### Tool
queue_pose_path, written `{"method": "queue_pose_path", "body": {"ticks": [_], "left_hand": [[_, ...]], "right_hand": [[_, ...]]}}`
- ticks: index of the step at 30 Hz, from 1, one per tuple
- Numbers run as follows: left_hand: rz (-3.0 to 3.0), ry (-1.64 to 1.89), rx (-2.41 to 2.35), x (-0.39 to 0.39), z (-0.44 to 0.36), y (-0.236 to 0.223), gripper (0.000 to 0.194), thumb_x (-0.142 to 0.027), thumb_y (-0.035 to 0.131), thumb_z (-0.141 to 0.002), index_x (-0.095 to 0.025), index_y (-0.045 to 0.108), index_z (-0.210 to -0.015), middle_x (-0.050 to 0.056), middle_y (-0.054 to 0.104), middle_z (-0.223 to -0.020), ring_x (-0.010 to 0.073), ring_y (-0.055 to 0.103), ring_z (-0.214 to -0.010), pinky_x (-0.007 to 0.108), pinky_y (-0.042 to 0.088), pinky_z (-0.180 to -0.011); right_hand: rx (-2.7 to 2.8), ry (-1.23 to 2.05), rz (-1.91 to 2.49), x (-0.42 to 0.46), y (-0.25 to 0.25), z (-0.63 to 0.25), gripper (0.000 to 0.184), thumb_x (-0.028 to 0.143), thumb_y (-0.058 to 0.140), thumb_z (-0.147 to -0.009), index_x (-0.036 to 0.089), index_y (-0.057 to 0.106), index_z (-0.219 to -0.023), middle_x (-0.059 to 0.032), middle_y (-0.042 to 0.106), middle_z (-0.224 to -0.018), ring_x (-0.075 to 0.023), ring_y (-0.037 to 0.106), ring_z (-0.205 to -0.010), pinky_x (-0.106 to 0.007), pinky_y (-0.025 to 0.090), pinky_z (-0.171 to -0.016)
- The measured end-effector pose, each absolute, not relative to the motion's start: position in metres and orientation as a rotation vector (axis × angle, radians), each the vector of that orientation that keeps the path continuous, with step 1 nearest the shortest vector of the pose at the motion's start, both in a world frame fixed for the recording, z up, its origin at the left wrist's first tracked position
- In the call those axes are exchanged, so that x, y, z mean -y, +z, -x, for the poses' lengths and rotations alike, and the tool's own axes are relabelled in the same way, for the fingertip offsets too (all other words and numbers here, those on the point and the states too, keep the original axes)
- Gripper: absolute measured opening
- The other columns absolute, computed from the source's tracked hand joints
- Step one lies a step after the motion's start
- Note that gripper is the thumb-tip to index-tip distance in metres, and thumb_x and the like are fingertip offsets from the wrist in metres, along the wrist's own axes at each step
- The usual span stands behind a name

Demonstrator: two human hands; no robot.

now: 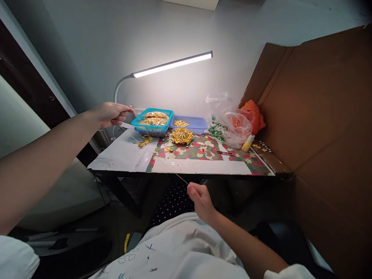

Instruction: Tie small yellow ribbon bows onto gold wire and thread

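Observation:
My left hand (112,115) is raised at the left, beside the blue basket, with thumb and forefinger pinched together; whatever lies between them is too small to make out. Low in front of my body, my right hand (201,199) is closed in a fist. A thin pale thread (182,178) runs from it up and left toward the table edge. On the table sits a gold ribbon-like rosette (182,136), with a small gold piece (144,142) to its left. The blue basket (151,128) holds clear bags of gold pieces.
Behind the rosette, a purple basket (197,123) contains loose gold pieces. Plastic bags (232,120), green pieces (217,130), a yellow-and-white bottle (248,143) and small snips (226,153) lie to the right. A lamp (174,64) shines above; tall cardboard (325,108) walls the right side.

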State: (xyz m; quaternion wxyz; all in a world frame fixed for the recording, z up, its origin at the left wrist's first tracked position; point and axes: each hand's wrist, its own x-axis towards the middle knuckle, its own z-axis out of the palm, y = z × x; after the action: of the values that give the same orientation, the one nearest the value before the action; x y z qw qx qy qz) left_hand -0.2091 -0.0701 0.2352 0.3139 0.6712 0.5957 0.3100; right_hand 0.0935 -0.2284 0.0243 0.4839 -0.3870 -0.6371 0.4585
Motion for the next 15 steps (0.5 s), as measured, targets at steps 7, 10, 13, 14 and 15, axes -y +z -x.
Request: {"method": "queue_pose_path", "body": {"ticks": [7,10,13,14,15], "left_hand": [[-1.311,1.22,-1.574,0.054,0.257,0.213,0.021,-0.034,0.056,-0.098,-0.013,0.06,-0.099,-0.002,0.059,-0.077,0.0064,0.05,-0.051,0.018,0.043,-0.043],[-1.213,1.311,-1.548,0.046,0.26,0.214,0.019,-0.031,0.058,-0.097,-0.013,0.061,-0.1,-0.001,0.06,-0.079,0.0065,0.052,-0.052,0.018,0.044,-0.044],[-1.188,1.373,-1.521,0.04,0.257,0.219,0.021,-0.03,0.058,-0.097,-0.013,0.059,-0.087,-0.007,0.051,-0.065,0.0034,0.039,-0.042,0.015,0.035,-0.038],[-1.199,1.391,-1.51,0.038,0.255,0.223,0.024,-0.03,0.056,-0.098,-0.013,0.056,-0.081,-0.009,0.045,-0.06,0.003,0.033,-0.039,0.015,0.032,-0.037],[-1.221,1.408,-1.496,0.036,0.254,0.227,0.029,-0.028,0.052,-0.1,-0.014,0.053,-0.075,-0.01,0.039,-0.055,0.0027,0.029,-0.037,0.015,0.03,-0.037]], "right_hand": [[1.624,1.175,0.932,0.176,0.057,-0.123,0.051,0.056,0.054,-0.083,0.021,0.032,-0.053,0.0062,0.026,-0.054,-0.0098,0.022,-0.054,-0.027,0.017,-0.053],[1.607,1.259,0.907,0.155,0.058,-0.123,0.049,0.056,0.054,-0.081,0.021,0.034,-0.052,0.0062,0.028,-0.053,-0.0095,0.024,-0.052,-0.027,0.018,-0.051],[1.54,1.305,0.902,0.138,0.059,-0.122,0.047,0.056,0.053,-0.079,0.022,0.034,-0.053,0.0064,0.028,-0.052,-0.0095,0.024,-0.051,-0.027,0.018,-0.05],[1.516,1.318,0.904,0.133,0.061,-0.122,0.046,0.055,0.054,-0.078,0.022,0.035,-0.053,0.0063,0.029,-0.052,-0.0095,0.024,-0.051,-0.026,0.017,-0.049],[1.493,1.334,0.906,0.127,0.062,-0.124,0.044,0.054,0.055,-0.077,0.022,0.036,-0.054,0.0061,0.03,-0.053,-0.0095,0.024,-0.051,-0.026,0.017,-0.049]]}}
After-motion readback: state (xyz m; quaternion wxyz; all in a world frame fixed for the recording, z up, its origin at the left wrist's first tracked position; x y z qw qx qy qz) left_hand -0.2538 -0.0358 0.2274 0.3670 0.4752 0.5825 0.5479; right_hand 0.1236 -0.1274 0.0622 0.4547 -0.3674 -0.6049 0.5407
